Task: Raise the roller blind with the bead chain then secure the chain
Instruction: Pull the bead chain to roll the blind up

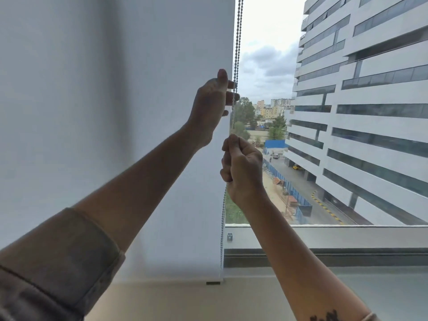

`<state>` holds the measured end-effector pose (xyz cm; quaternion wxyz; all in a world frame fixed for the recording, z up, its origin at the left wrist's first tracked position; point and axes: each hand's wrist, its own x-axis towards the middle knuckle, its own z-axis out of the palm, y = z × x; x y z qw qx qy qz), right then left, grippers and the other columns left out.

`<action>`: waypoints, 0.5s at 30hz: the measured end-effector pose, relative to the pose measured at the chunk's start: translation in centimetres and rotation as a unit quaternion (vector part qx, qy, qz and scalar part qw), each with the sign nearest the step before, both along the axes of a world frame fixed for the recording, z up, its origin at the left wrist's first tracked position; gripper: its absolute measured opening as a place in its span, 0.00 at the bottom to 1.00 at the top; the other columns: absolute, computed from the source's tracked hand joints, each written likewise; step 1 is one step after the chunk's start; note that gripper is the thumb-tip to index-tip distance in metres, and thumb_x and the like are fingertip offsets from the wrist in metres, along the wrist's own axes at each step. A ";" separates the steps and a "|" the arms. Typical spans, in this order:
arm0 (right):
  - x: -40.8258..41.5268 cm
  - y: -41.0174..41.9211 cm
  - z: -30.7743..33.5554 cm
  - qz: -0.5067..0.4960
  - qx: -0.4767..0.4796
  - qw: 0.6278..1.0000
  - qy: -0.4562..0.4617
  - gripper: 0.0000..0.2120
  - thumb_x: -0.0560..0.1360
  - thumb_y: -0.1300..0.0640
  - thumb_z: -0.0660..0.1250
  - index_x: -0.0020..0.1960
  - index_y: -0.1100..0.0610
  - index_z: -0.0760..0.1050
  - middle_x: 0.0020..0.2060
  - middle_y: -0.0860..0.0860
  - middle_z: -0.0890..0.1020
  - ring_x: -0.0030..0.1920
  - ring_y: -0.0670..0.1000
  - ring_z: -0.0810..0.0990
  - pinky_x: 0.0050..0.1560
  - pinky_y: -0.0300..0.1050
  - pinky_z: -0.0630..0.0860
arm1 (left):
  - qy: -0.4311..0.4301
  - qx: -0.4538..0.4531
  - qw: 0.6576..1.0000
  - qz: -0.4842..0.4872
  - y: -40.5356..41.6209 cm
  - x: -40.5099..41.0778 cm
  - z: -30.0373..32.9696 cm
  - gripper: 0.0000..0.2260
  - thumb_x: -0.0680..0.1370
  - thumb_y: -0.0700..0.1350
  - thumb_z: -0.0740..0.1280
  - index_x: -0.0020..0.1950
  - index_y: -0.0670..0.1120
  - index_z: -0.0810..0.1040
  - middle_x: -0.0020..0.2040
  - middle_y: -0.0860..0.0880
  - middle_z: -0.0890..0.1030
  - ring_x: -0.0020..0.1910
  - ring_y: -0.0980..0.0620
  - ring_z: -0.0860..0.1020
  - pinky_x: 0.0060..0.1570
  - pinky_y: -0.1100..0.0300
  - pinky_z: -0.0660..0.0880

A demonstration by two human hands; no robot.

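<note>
A plain white fabric roller blind [115,135] is seen lowered almost to the pale window sill [254,297], its bottom bar lying just above the sill. Along the blind's right edge a silver metal bead chain [238,38] is hung as two strands running down from the top of the view.

The left hand [212,105] is raised beside the blind's edge, the thumb pointing up and the fingers [232,97] curled around the chain – the strands are crossed by the fingertips. Whether the beads are truly pinched there cannot be told. Lower down, the right hand [242,167] is closed into a loose fist, its fingers [228,158] pressed together around the chain, which is seen leaving the fist from below and running down close to the blind's edge towards the sill.

A rolled grey sleeve [58,258] is worn on the left forearm, and a dark tattoo [326,317] is partly visible on the right forearm – its form cannot be read. A small metal fitting [229,236] is fixed on the grey window frame [324,237], just right of the chain.

Through the glass a white multi-storey building with dark window bands [361,112] is visible. No brand, label or writing can be read anywhere.
</note>
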<state>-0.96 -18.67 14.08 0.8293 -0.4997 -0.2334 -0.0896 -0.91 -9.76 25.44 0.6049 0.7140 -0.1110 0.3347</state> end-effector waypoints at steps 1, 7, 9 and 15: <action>0.0 0.2 -0.6 0.000 -0.004 1.000 0.008 0.16 0.88 0.58 0.62 0.42 0.60 0.76 0.24 0.48 0.62 0.23 0.46 0.54 0.25 0.37 0.53 | 0.007 -0.017 1.000 -0.008 -0.3 0.0 1.2 0.23 0.90 0.57 0.51 0.61 0.45 0.81 0.53 0.46 0.88 0.55 0.48 0.86 0.59 0.49 0.79; 0.3 0.7 -4.2 0.010 -0.020 0.999 0.036 0.18 0.88 0.60 0.61 0.40 0.56 0.75 0.25 0.49 0.61 0.26 0.48 0.53 0.27 0.40 0.50 | 0.094 -0.155 0.976 -0.120 -1.1 -0.1 4.6 0.26 0.88 0.62 0.54 0.51 0.44 0.81 0.42 0.47 0.84 0.34 0.52 0.78 0.36 0.59 0.73; 0.5 0.7 -5.2 0.007 -0.028 0.999 0.037 0.19 0.88 0.59 0.61 0.39 0.56 0.75 0.26 0.50 0.61 0.26 0.48 0.53 0.27 0.39 0.51 | 0.124 -0.199 0.961 -0.146 -1.1 0.0 4.7 0.28 0.87 0.65 0.55 0.36 0.47 0.73 0.30 0.51 0.71 0.27 0.53 0.60 0.29 0.61 0.58; 0.8 0.8 -7.8 0.004 -0.055 0.998 0.036 0.19 0.88 0.59 0.62 0.39 0.56 0.77 0.26 0.50 0.62 0.25 0.48 0.55 0.26 0.39 0.53 | 0.145 -0.255 0.949 -0.113 -1.9 -0.1 2.6 0.32 0.84 0.69 0.57 0.26 0.52 0.61 0.21 0.54 0.61 0.18 0.54 0.56 0.20 0.66 0.54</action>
